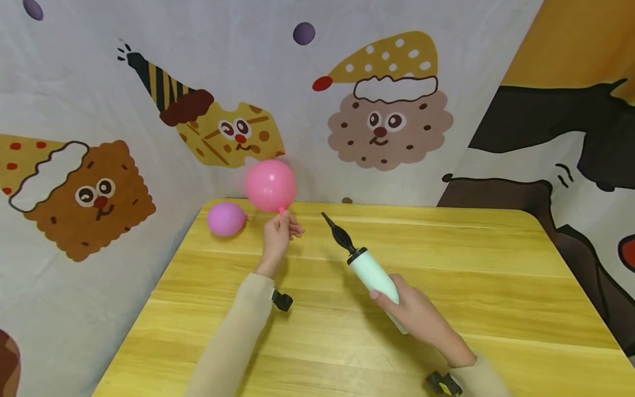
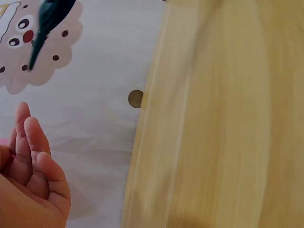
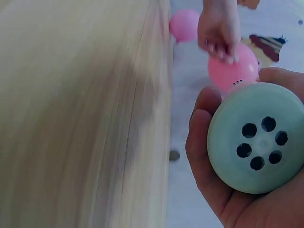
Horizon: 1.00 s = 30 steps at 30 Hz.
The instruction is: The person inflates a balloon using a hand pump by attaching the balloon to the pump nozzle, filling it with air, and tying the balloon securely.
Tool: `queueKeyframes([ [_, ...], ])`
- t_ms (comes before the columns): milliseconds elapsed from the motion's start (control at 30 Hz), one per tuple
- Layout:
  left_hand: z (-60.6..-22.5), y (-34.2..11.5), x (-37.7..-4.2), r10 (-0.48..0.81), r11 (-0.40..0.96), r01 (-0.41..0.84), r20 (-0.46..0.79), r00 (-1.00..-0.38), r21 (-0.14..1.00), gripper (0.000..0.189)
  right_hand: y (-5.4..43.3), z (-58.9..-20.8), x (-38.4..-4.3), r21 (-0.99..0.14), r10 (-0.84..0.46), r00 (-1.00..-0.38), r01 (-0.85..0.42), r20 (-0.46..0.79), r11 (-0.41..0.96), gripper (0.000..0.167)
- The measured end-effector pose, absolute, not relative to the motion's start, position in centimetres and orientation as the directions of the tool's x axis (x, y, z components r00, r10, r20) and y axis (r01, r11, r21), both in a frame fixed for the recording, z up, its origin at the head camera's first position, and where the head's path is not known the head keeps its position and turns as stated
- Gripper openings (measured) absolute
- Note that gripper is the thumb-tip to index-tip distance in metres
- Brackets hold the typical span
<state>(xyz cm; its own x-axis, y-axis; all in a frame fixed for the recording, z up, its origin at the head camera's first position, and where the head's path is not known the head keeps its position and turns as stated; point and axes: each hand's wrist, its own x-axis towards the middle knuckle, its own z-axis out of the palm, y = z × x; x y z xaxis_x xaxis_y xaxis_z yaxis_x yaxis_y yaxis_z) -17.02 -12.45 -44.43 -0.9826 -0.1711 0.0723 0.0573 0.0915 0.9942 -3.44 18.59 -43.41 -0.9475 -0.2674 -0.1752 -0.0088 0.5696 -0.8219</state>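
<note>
My left hand point(image 1: 279, 237) pinches the neck of a round, inflated pink balloon point(image 1: 270, 186) near the table's back edge. In the left wrist view the other fingers point(image 2: 38, 137) of that hand stick out loosely; the balloon is nearly out of that view. My right hand point(image 1: 412, 309) grips a pale green balloon hand pump point(image 1: 372, 270) by its body, its black nozzle point(image 1: 341, 236) tilted up and toward the left. The nozzle tip is apart from the pink balloon. The pump's round end point(image 3: 256, 137) with several holes faces the right wrist camera.
A smaller purple-pink balloon point(image 1: 226, 219) lies at the table's back left, left of the pink one. The wooden table point(image 1: 471, 275) backs onto a cloth point(image 1: 307, 110) printed with cartoon biscuits. Black wrist cameras sit at both sleeves.
</note>
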Motion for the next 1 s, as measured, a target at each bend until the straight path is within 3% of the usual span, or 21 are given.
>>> queueKeyframes([
  [533, -44.5, -13.1, -15.7, 0.023, 0.34, 0.146, 0.147, -0.989, 0.929, 0.034, 28.7, -43.5, -4.8, -0.559, -0.055, -0.972, 0.084, -0.227, 0.825, 0.091],
  [1000, -44.6, -12.4, -15.1, 0.139, 0.441, 0.15, 0.097, -0.985, 0.885, 0.034, 35.1, -45.2, -5.4, -0.386, 0.031, -0.992, 0.077, -0.123, 0.919, 0.084],
])
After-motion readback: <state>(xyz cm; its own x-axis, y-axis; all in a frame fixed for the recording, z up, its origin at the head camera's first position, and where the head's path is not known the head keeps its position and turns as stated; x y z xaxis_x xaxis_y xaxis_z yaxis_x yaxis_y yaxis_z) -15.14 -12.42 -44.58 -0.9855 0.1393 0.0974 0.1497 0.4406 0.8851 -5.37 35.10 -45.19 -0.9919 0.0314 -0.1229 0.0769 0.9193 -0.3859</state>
